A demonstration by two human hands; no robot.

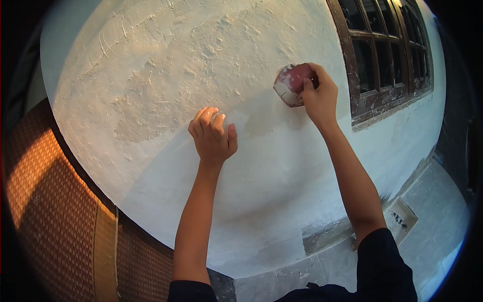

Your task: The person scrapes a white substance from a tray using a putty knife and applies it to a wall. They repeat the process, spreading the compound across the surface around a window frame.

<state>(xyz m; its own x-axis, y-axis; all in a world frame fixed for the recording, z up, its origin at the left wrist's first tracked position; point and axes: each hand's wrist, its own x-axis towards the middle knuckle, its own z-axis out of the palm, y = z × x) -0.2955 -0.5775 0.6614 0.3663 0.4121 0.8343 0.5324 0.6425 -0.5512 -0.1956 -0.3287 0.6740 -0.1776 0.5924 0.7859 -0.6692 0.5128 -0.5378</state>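
A white wall fills the middle of the view, its upper left part rough and lumpy, the lower part smoother. My right hand grips a dark red scraper smeared with white paste, close against the wall left of the window. To the left and a little lower, my left hand is raised at the wall with its fingers bent and slightly apart, white paste on the fingertips. Whether a bit of paste lies between those fingers is too small to tell. A damp-looking grey patch shows on the wall between the hands.
A brown wooden window frame with dark panes is at the upper right. Low on the right, a pale tray with dark marks inside rests on the grey tiled ledge. Brown woven matting lies at the lower left.
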